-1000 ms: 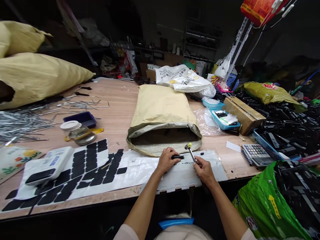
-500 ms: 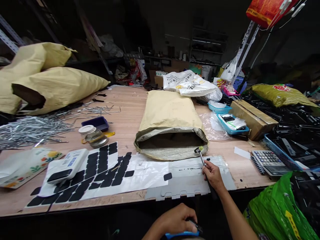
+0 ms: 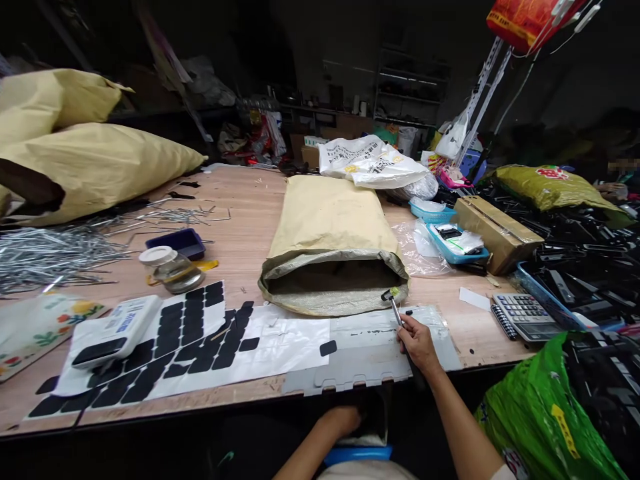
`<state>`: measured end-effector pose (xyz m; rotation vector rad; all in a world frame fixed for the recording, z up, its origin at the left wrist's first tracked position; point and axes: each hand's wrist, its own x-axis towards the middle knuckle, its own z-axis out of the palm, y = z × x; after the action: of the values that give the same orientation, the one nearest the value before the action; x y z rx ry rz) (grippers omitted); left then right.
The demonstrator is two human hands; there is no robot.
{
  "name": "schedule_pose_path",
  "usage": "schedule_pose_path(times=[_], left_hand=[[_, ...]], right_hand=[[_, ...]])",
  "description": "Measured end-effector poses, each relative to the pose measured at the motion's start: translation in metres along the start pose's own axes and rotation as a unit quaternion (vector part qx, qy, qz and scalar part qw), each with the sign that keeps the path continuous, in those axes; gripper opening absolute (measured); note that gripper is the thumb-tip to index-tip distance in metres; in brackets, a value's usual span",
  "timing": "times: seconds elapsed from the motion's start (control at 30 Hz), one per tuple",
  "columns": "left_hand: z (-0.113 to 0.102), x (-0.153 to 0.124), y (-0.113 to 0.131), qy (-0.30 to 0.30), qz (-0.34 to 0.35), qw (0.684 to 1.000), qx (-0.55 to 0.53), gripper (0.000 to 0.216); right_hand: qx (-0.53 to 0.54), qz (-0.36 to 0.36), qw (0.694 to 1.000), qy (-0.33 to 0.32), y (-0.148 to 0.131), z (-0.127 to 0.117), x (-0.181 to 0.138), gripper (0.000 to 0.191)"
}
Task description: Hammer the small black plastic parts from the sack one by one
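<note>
My right hand [image 3: 419, 345] is closed around a slim piece with a shiny metal shaft [image 3: 395, 312], a small dark head and a black lower part. Its head is at the lower right lip of a yellow woven sack [image 3: 333, 213], which lies on the table with its mouth gaping toward me. Below the table edge, my left hand [image 3: 345, 420] reaches into a dark space beside a pale rim and a blue edge [image 3: 357, 455]. Its fingers are hidden in shadow. A grey plastic sheet [image 3: 370, 353] lies under the right hand.
White sheets with black pads [image 3: 193, 320], a white device [image 3: 120, 330], a jar [image 3: 173, 270] and metal rods [image 3: 55, 257] lie leftward. A calculator [image 3: 527, 313], cardboard box [image 3: 495, 230], blue basket [image 3: 457, 243] and green bag [image 3: 540, 407] stand at right.
My left hand has moved up and forward into the dark space; the dark object seen at its fingers is out of sight. The right hand keeps its hold near the sack. The view has shifted slightly.
</note>
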<state>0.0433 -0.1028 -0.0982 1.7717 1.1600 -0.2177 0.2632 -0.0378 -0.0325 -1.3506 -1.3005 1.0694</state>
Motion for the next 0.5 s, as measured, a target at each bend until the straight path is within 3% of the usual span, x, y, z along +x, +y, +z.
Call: schedule_pose_path(times=[0.1,0.17,0.23,0.3,0.37,0.43,0.5], left_hand=[[-0.017,-0.021,0.018,-0.081,0.059,0.994,0.038,0.046],[-0.043,-0.031,0.036,-0.152,0.143,0.978,-0.027,0.044],[-0.081,-0.032,0.053,-0.168,0.193,0.955,-0.152,0.048],[-0.125,-0.021,0.064,-0.066,0.214,0.950,-0.217,0.047],[-0.171,0.001,0.067,0.190,0.190,0.939,-0.214,0.039],[-0.211,0.027,0.063,0.424,0.079,0.886,-0.172,0.031],[-0.240,0.051,0.056,0.506,-0.028,0.853,-0.128,0.026]], right_hand=[[-0.006,0.002,1.000,0.001,0.000,0.000,0.000,0.046],[-0.009,0.001,1.000,0.004,0.000,0.000,0.000,0.045],[-0.012,-0.001,1.000,0.005,0.000,0.000,-0.001,0.044],[-0.012,-0.004,1.000,0.001,-0.002,0.001,-0.001,0.043],[-0.005,-0.002,1.000,-0.002,-0.003,0.001,-0.001,0.042],[0.005,0.003,1.000,-0.002,-0.004,0.002,-0.001,0.042],[0.014,0.004,1.000,0.000,-0.003,0.002,0.000,0.041]])
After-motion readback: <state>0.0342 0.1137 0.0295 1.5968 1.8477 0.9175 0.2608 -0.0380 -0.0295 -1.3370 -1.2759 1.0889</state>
